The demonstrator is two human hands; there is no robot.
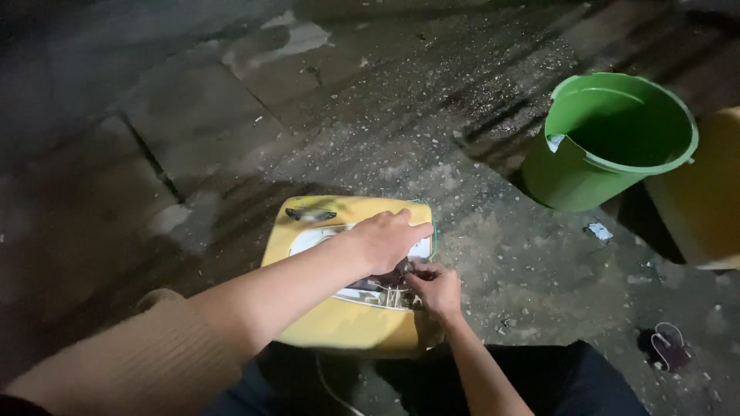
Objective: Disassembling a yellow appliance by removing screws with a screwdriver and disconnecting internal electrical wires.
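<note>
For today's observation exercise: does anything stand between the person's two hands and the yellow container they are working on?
Nothing visible does. The left hand rests on top of the yellow container, and the right hand touches its cut-open side.

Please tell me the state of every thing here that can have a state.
Yellow jerrycan: lying on its side on the ground.
Green bucket: upright, open, rim chipped.
Left hand: resting flat on the jerrycan.
Right hand: fingers pinched at the jerrycan's edge.

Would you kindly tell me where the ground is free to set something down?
Bare concrete lies left of the yellow container and between it and the green bucket. It is crowded at the container's right edge, where left hand and right hand work.
</note>
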